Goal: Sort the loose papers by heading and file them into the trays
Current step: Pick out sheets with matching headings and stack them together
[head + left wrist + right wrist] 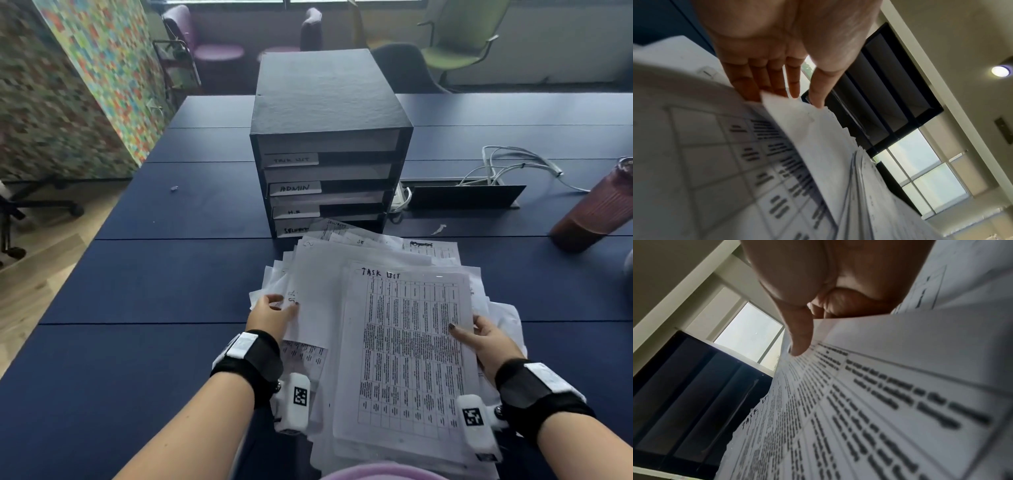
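Nearest the body, a loose pile of papers (359, 308) lies fanned on the dark blue table (154, 281), its near edge reaching the table's front rim. On top lies a printed sheet headed "TASK LIST" (407, 346), a grid of text, slightly skewed to the pile beneath.

The right hand (486, 337) pinches this top sheet at its right edge: the thumb lies on the printed face while the other fingers curl under the paper, as the right wrist view confirms (797, 331). The left hand (270, 315) sits at the pile's left edge with fingers straight (756, 78), their tips slipped in among the sheet edges; the fingers hold nothing in a curl. Corners of lower sheets jut out unevenly on all sides, most on the left and far side.

To the left of the pile the table is bare blue surface out to its left edge. To the right, a reddish ribbed tumbler (596, 209) stands near the table's right side, well apart from the papers.

Just beyond the pile, touching or almost touching its far sheets, stands a black stack of trays (329, 113) with open fronts facing the person. Its labels read, top to bottom, TASK LIST (291, 159), ADMIN (294, 187), H.R (294, 212), and a lowest one partly hidden by papers. Right of the trays, white cables (513, 161) loop out of an open cable hatch (466, 195). Beyond the table stand chairs (459, 37).
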Demonstrator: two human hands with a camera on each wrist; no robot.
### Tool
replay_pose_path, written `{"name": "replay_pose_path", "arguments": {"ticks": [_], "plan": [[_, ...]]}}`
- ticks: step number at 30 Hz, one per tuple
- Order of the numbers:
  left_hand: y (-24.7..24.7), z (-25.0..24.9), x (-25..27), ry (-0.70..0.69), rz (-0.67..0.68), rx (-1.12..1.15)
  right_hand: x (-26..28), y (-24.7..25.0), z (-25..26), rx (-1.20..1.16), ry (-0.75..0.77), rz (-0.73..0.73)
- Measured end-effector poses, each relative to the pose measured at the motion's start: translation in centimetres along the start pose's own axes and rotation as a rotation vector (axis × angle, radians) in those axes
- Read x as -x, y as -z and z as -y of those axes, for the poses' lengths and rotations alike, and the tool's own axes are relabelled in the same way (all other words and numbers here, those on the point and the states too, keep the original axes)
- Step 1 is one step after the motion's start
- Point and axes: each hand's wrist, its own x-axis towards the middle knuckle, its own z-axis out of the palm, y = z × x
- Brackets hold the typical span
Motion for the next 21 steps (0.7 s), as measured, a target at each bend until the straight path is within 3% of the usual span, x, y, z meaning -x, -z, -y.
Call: {"name": "replay_pose_path", "arguments": {"ticks": [5,9,13,17,19,21], "plan": [[-0.5,-1.7,1.1,-0.111,0.089,-0.065,0.1,0.3,-0.2,0.016,-0.045,-0.014],[0.8,-4.6,1.4,-0.256,-0.047,-0.107,-0.4,0.5,-0.4,0.018,-0.066,-0.004],[3.0,-8.0,1.5,-0.495,-0.135,0.178,-0.9,0.8,-0.9,0.020,-0.075,-0.043],[4.1,-10.7,3.0,-0.678,0.036,0.471,-1.0,0.9,-0.8,0.038,-0.096,-0.042],[3.8,-10.5,3.8,-0.735,0.167,0.422,-1.1,0.9,-0.8,0.032,-0.099,-0.041],[3.2,-9.2,3.9,-0.737,0.278,0.202,-1.3,1.1,-1.0,0.042,-0.087,-0.040]]}}
